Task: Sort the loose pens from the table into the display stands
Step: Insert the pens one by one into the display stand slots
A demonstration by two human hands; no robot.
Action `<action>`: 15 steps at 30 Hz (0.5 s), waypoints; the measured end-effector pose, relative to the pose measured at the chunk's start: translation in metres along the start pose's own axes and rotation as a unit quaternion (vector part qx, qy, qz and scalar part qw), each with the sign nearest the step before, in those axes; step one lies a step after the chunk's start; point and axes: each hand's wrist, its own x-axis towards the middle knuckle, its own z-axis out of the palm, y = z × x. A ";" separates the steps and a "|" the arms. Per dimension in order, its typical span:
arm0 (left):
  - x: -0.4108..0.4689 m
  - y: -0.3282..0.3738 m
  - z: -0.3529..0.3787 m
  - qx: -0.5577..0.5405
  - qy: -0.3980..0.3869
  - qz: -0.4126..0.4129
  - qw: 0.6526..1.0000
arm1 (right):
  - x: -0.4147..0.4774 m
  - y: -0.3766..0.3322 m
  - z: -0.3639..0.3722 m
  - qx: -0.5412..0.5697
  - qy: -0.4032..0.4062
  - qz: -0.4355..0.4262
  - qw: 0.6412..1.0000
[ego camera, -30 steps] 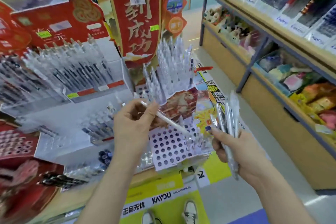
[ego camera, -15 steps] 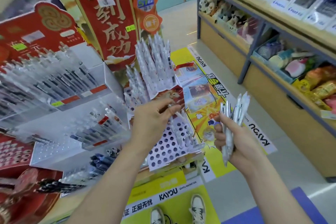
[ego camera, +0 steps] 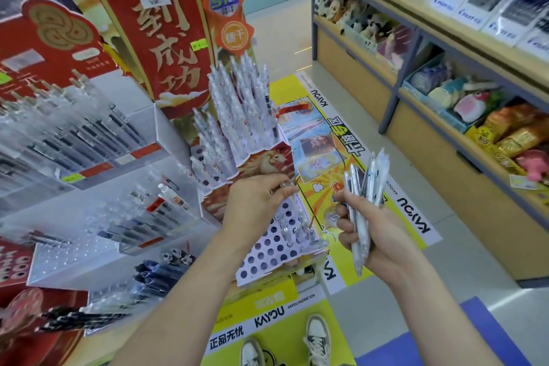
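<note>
My left hand (ego camera: pixel 255 202) pinches the top of a clear pen (ego camera: pixel 292 208) that stands nearly upright over the bottom tier of the white perforated display stand (ego camera: pixel 267 255). A few clear pens (ego camera: pixel 303 232) stand in the holes at that tier's right edge. The upper tiers (ego camera: pixel 237 116) are packed with clear pens. My right hand (ego camera: pixel 371 235) grips a bundle of several clear and white pens (ego camera: pixel 365 187), tips down, to the right of the stand.
More acrylic pen stands (ego camera: pixel 89 134) fill the table to the left, with dark pens (ego camera: pixel 160 270) lying low. A red banner (ego camera: pixel 160 27) rises behind. A wooden shelf unit (ego camera: pixel 445 116) with toys lines the aisle on the right. My shoes (ego camera: pixel 315 339) show below.
My left hand has swung the single pen from slanted to nearly upright and lowered it onto the stand's bottom tier. The right hand's bundle stays held; the view has shifted.
</note>
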 end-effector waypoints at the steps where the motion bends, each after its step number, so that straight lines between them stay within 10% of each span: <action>1: 0.001 -0.001 0.000 0.015 -0.007 0.006 1.000 | 0.000 0.000 0.001 -0.003 -0.002 0.000 1.000; 15: 0.005 -0.001 -0.001 0.017 -0.013 0.032 0.999 | -0.004 -0.005 0.001 -0.032 -0.002 0.002 0.999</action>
